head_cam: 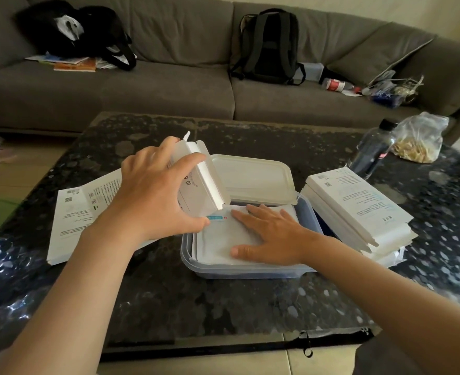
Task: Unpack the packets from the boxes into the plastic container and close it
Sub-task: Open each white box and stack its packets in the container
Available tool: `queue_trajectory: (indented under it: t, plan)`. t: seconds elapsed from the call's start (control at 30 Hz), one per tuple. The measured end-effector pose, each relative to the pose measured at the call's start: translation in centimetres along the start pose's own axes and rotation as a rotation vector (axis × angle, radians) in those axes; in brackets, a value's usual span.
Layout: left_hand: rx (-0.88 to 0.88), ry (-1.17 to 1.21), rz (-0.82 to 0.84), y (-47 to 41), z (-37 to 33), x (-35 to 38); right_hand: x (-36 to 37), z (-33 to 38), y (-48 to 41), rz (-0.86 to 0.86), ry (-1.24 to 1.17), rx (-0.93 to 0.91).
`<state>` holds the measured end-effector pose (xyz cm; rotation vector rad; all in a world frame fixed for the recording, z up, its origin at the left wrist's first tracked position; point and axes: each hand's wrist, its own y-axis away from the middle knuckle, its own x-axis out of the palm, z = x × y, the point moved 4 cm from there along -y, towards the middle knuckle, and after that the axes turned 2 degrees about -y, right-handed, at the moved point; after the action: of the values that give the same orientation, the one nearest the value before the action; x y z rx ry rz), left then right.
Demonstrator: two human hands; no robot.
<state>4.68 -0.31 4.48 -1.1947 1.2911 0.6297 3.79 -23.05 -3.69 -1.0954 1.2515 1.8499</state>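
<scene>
The left hand [153, 190] grips a white box [199, 182], which is steeply tilted with its flapped end up and its lower end just over the packets [218, 244]. The right hand [266, 234] presses on them with fingers spread flat, inside the plastic container [250, 272]. Its lid [253, 177] lies behind, with stacked boxes [356, 209] just to the right and flattened boxes [72, 220] to the left.

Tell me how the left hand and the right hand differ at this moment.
The left hand grips a white box, fingers curled round it; the right hand lies flat, fingers straight, on the packets. The left hand is raised, tilting the box's open end down; the right hand rests low inside the plastic container. Both are bare and work at the same container.
</scene>
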Motion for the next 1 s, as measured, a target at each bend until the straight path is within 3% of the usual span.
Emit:
queue_trajectory:
  t: [0.23, 0.43, 0.6, 1.0]
  plan:
    - [-0.014, 0.0, 0.023, 0.1, 0.2, -0.1, -0.3, 1.3, -0.8, -0.119, 0.038, 0.002]
    - [-0.004, 0.001, 0.036, 0.1, 0.0, 0.0, -0.3, 1.1, -0.9, -0.113, 0.021, 0.04]
    - [0.006, 0.013, 0.031, 0.0, -0.3, 0.2, 0.8, -0.6, -0.8, 0.013, 0.042, 0.096]
    - [0.064, 0.003, 0.054, 0.1, -1.7, 1.1, 0.9, -0.7, -0.4, 0.069, 0.023, 0.138]
